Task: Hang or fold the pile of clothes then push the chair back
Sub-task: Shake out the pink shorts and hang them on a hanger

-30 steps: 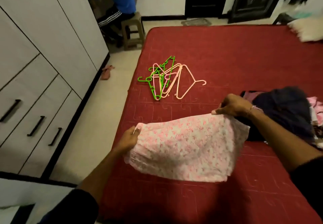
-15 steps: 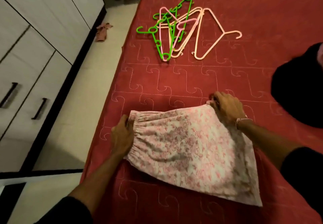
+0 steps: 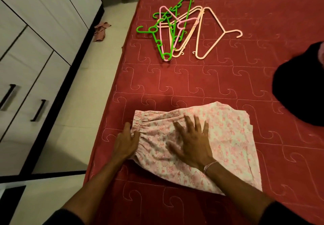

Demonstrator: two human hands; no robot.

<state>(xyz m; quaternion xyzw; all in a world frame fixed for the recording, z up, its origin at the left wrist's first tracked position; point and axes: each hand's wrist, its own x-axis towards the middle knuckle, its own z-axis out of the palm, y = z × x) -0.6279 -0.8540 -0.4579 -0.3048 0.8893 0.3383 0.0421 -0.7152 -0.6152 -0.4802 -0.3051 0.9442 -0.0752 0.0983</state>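
Right hand flat, fingers spread and straight, pressing on the middle of the pink floral garment. Left hand at the gathered waistband on the garment's left end, fingers curled at its edge; actual grip cannot be told. Garment spread flat on the near part of the red mattress. Farther off, a heap of plastic hangers; at right, a dark clothes pile.

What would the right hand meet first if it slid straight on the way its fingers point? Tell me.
The right hand lies flat on the pink floral garment, fingers pointing up the bed. Past the garment's far edge comes bare red mattress, then probably the pile of hangers.
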